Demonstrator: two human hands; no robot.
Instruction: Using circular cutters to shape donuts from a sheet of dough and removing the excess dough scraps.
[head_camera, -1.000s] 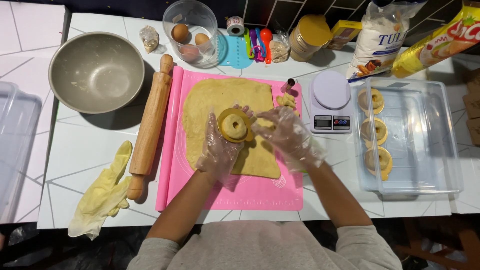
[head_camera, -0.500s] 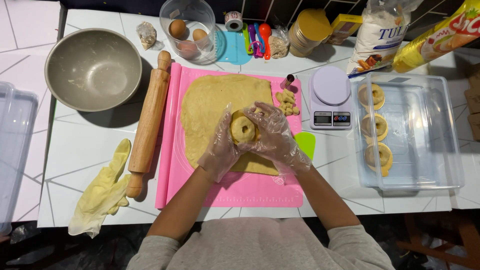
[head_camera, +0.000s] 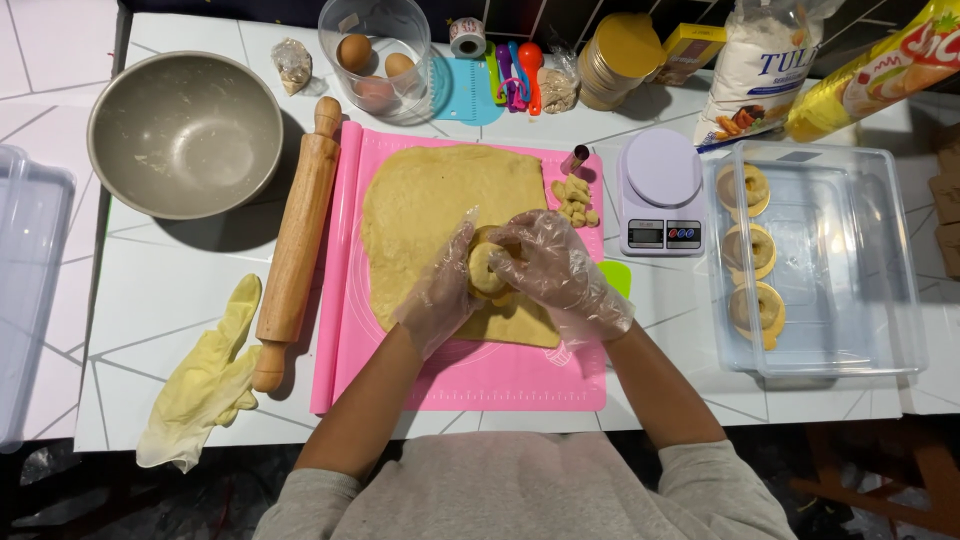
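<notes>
Left hand (head_camera: 440, 290) and right hand (head_camera: 552, 272), both gloved, fingers clamped on dough ring (head_camera: 487, 270) above dough sheet (head_camera: 440, 215) on pink mat (head_camera: 345, 300); soft ring could stretch, tear; glove film may stick.

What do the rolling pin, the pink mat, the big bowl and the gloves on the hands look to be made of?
Rolling pin: wood, matte tan, with turned handles.
Pink mat: probably silicone; thin, lies flat, faint printed rings.
Bowl: metal, likely steel; dull grey sheen, dusted inside.
Gloves on the left hand and right hand: thin clear plastic film, crinkled and loose, both around a dough ring.
</notes>
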